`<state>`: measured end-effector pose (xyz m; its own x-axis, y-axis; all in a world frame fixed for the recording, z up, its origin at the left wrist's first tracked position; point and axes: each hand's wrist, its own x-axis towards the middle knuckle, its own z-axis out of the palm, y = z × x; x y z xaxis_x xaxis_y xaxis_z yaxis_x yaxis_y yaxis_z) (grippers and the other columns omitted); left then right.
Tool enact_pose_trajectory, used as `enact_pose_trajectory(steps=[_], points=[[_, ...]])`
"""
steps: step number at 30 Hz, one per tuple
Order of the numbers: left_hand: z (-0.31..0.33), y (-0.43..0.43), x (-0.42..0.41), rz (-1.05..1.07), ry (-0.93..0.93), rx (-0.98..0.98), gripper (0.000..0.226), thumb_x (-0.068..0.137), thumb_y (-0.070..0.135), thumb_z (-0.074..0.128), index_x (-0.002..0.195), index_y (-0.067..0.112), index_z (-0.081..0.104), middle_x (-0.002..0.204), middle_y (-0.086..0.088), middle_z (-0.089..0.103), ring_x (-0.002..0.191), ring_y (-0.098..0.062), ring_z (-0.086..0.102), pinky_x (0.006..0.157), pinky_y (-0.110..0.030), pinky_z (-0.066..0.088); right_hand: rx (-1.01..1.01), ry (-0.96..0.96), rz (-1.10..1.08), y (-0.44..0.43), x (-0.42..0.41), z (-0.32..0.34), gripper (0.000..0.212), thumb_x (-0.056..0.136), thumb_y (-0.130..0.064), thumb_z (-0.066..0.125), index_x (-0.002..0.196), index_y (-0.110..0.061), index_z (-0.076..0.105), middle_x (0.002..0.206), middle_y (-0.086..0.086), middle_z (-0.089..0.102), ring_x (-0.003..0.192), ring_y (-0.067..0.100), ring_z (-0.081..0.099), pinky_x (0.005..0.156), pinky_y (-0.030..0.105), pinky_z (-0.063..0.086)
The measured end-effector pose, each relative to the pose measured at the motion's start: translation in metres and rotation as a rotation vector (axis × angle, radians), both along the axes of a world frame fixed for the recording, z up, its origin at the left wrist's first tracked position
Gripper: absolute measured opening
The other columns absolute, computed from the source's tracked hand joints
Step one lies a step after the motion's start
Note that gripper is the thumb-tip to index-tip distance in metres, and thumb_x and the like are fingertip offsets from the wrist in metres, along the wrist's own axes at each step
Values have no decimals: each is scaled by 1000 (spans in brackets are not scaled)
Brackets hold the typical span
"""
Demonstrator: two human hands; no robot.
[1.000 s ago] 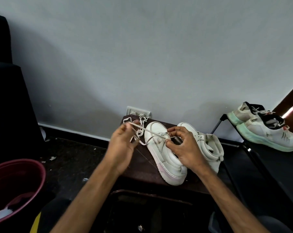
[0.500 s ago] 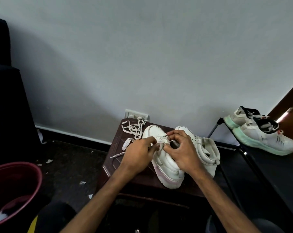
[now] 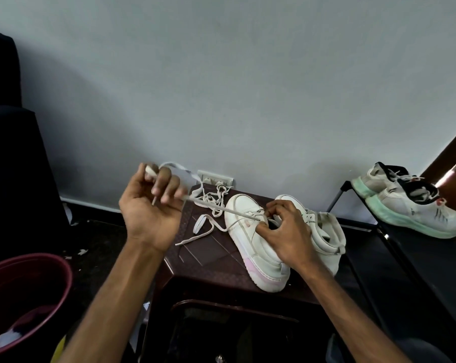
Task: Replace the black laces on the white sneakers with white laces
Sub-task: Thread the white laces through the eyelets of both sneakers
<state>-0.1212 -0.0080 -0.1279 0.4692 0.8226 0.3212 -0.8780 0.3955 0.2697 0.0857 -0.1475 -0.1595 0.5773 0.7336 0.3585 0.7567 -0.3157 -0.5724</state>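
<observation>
Head view: left hand [image 3: 148, 213] pinches white lace [image 3: 221, 208], taut up-left from sneaker [image 3: 250, 247] eyelets; right hand [image 3: 287, 231], nearer, grips sneaker there.

A maroon bucket [image 3: 25, 281] sits left; green-soled sneakers [image 3: 410, 205] rest on what seems a black rack [image 3: 426, 263].

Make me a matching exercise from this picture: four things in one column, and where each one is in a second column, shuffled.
Things
1. left hand
2. right hand
3. bucket
4. green-soled shoes

Places
A. on the rack, far right
B. raised, gripping the lace
C. on the floor, lower left
D. pinching at the sneaker's eyelets

Pairs: 1-B, 2-D, 3-C, 4-A
</observation>
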Motion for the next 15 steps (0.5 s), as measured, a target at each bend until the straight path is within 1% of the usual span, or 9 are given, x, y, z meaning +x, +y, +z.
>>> enact_pose_trajectory(steps=[1, 3, 6, 7, 9, 10, 12, 14, 15], points=[[-8, -2, -1, -5, 72, 35, 28, 92, 27, 42, 66, 20, 37, 50, 5, 22, 41, -9, 21, 41, -21, 34, -10, -10, 6, -1, -1, 1, 34, 69, -49, 63, 99, -36, 55, 112, -22, 51, 105, 4, 51, 97, 46, 39], [-28, -4, -3, -2, 287, 95, 37, 88, 34, 49, 56, 20, 37, 42, 6, 17, 35, -8, 15, 34, -18, 17, -54, -68, 16, -1, -3, 3, 40, 76, -42, 63, 113, -36, 50, 116, -20, 50, 110, 8, 47, 99, 47, 35], [-62, -12, -3, 0, 589, 260, 46, 76, 38, 66, 48, 18, 35, 37, 5, 19, 31, -9, 13, 37, -14, 15, -83, -222, 73, 9, -9, 11, 26, 80, -38, 46, 101, -35, 62, 117, -20, 54, 112, 8, 48, 106, 48, 28], [-69, -15, -3, 4, 655, 314, 48, 75, 37, 66, 48, 16, 33, 38, 4, 19, 33, -8, 13, 38, -14, 16, -33, -210, 136, 19, -14, 16, 26, 82, -36, 44, 96, -33, 66, 114, -19, 58, 111, 8, 51, 105, 46, 31], [-81, -22, -1, -24, 723, 383, 49, 74, 35, 68, 47, 14, 32, 42, 3, 20, 37, -6, 14, 40, -15, 17, 17, -173, 335, 45, -24, 25, 24, 89, -31, 48, 95, -27, 71, 104, -13, 67, 102, 11, 58, 97, 42, 42], [-83, -24, 0, -46, 758, 424, 49, 73, 34, 68, 46, 15, 32, 43, 3, 20, 38, -7, 15, 40, -16, 18, -45, -193, 448, 61, -30, 25, 22, 90, -29, 54, 98, -23, 73, 101, -8, 69, 99, 13, 59, 93, 41, 45], [-89, -30, 2, -80, 831, 529, 50, 75, 34, 67, 45, 13, 33, 43, 2, 23, 38, -9, 18, 40, -22, 19, -324, -274, 648, 91, -47, 19, 19, 88, -23, 64, 103, -18, 74, 101, -1, 70, 96, 16, 61, 89, 40, 48], [-94, -34, 4, -103, 873, 634, 54, 79, 34, 65, 46, 10, 30, 43, 0, 24, 36, -11, 20, 41, -31, 20, -551, -349, 756, 112, -62, 6, 26, 80, -14, 68, 106, -17, 72, 102, 3, 67, 97, 20, 61, 86, 38, 49], [-94, -35, 5, -100, 889, 671, 53, 81, 34, 63, 47, 10, 30, 43, -1, 25, 36, -11, 22, 41, -34, 20, -605, -376, 774, 119, -66, 0, 28, 78, -9, 67, 104, -16, 72, 102, 5, 64, 96, 23, 61, 83, 37, 50]])
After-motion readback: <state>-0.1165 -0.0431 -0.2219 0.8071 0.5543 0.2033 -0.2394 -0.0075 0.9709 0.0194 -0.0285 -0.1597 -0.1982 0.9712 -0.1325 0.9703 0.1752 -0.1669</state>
